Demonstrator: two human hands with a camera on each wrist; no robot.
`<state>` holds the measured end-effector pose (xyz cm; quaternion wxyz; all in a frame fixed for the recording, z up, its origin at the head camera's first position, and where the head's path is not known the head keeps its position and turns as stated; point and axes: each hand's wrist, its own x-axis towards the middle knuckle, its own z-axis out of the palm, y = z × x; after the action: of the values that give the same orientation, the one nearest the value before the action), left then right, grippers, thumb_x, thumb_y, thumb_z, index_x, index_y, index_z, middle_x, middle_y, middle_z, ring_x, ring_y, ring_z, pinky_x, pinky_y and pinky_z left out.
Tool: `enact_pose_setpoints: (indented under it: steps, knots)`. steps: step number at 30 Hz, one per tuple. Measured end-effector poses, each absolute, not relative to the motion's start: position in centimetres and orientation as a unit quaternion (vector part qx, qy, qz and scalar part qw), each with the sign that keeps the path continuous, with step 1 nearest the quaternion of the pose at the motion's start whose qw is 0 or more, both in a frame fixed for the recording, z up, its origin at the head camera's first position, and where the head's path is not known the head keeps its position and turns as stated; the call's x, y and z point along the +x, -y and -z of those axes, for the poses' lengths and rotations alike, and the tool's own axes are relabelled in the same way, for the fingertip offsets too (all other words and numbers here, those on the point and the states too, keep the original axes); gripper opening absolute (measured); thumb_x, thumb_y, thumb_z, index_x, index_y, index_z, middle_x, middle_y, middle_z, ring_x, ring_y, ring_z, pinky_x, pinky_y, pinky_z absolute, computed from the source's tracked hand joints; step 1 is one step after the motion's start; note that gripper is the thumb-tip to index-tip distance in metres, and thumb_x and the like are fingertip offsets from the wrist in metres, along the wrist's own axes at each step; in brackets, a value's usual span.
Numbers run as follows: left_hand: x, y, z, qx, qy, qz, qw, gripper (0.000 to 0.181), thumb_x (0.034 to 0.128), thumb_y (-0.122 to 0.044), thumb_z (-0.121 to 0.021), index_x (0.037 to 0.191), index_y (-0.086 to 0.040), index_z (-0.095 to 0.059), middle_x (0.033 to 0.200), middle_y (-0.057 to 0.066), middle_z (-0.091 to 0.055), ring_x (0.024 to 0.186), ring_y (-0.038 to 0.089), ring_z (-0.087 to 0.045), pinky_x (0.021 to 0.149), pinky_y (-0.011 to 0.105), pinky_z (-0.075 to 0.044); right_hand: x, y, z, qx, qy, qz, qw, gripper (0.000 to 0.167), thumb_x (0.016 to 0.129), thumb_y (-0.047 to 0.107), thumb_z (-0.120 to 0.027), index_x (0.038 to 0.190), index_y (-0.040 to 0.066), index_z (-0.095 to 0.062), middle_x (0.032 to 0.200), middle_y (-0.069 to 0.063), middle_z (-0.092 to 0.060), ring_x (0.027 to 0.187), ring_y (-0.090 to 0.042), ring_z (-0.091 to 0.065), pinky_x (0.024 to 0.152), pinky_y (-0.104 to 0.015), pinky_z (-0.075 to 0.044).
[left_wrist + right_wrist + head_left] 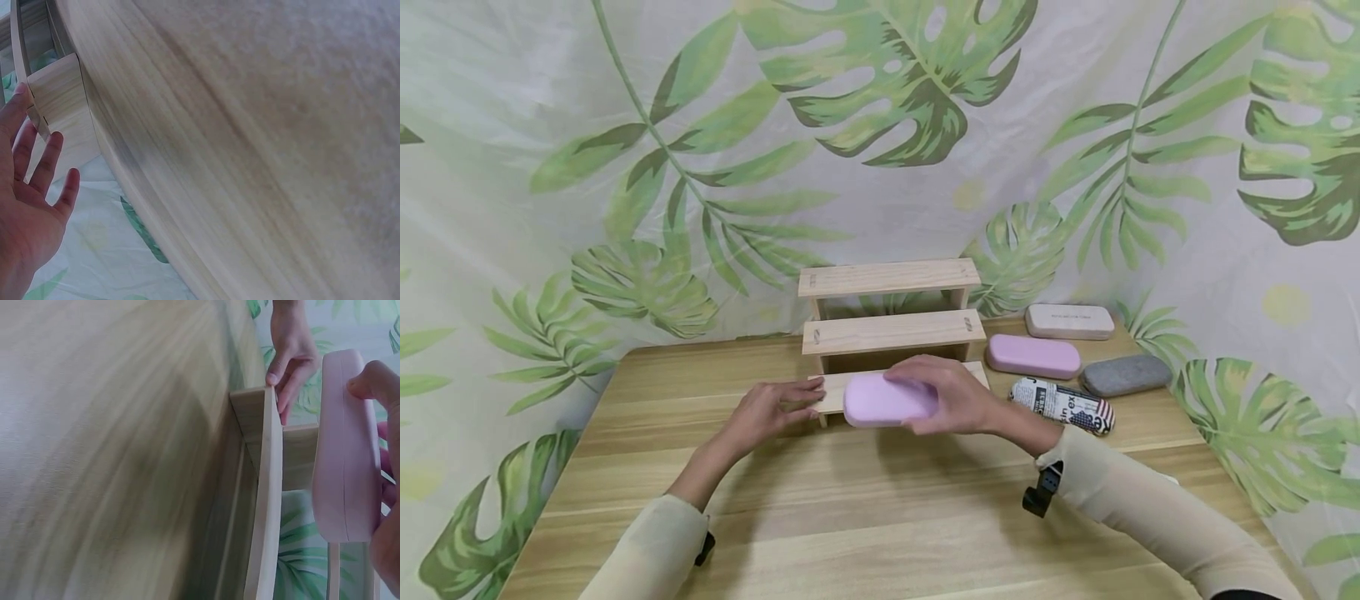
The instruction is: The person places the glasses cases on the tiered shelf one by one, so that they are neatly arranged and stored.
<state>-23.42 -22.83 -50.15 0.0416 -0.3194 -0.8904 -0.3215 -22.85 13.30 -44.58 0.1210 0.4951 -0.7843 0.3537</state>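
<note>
My right hand (951, 396) grips a lilac-pink glasses case (880, 400) by its right end, thumb on the near side and fingers over the far side. In the right wrist view the case (344, 444) is raised over the lowest board of a wooden three-step rack (891, 331); a gap shows between them. My left hand (771, 410) touches the left end of that lowest board with its fingertips. Its fingers are fairly straight and spread in the left wrist view, beside the rack's end panel (65, 106).
Right of the rack lie a white glasses case (1070, 321), a pink-purple case (1033, 356), a grey case (1126, 375) and a newspaper-print case (1062, 406). The wooden table (820, 517) meets a leaf-patterned cloth (880, 183) behind.
</note>
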Motion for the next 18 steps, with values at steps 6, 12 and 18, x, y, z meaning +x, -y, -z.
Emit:
enact_pose_setpoints:
  steps: [6, 12, 18]
  knots:
    - [-23.5, 22.8, 50.2, -0.311, 0.894, 0.321, 0.035, 0.036, 0.0916, -0.018, -0.084, 0.127, -0.010, -0.078, 0.141, 0.004, -0.068, 0.124, 0.033, -0.069, 0.064, 0.024, -0.050, -23.8, -13.1, 44.2, 0.483, 0.789, -0.358, 0.125, 0.067, 0.074, 0.026, -0.091, 0.134, 0.003, -0.070, 0.132, -0.012, -0.073, 0.122, -0.030, -0.070, 0.099, -0.038, -0.060]
    - [-23.5, 22.7, 50.2, -0.310, 0.895, 0.318, 0.033, 0.036, 0.0928, -0.021, -0.083, 0.127, -0.011, -0.078, 0.142, 0.004, -0.068, 0.127, 0.033, -0.067, 0.075, 0.040, -0.060, -24.8, -12.8, 43.7, 0.483, 0.788, -0.358, 0.131, 0.069, 0.073, 0.026, -0.091, 0.134, 0.002, -0.070, 0.131, -0.014, -0.074, 0.119, -0.032, -0.071, 0.095, -0.039, -0.061]
    - [-23.4, 22.9, 50.2, -0.312, 0.893, 0.321, 0.036, 0.035, 0.0934, -0.020, -0.083, 0.127, -0.011, -0.078, 0.142, 0.004, -0.068, 0.128, 0.033, -0.066, 0.081, 0.048, -0.062, -25.8, -12.5, 42.9, 0.477, 0.790, -0.366, 0.126, 0.069, 0.073, 0.021, -0.091, 0.135, 0.001, -0.069, 0.132, -0.015, -0.073, 0.121, -0.033, -0.070, 0.097, -0.041, -0.061]
